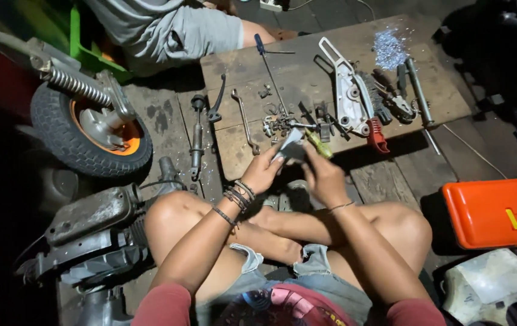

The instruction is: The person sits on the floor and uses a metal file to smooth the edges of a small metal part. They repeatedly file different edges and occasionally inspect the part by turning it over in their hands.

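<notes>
Both hands are gripping — left hand (263, 172) pinching a small grey flat part (290, 150), right hand (325, 178) clenching a yellow-green-handled tool (319, 143) whose long axis is angling up-left toward the part — just above the wooden board (234, 142).

My left hand (263, 172) and right hand (325, 177) meet before my crossed legs, fingers curled shut, forearms angled inward.

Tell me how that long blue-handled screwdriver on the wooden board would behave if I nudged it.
The blue-handled screwdriver looks stiff, with a thin straight metal shaft. Its round handle suggests it could roll on the flat wooden board. It probably feels light, weighted toward the handle.
</notes>
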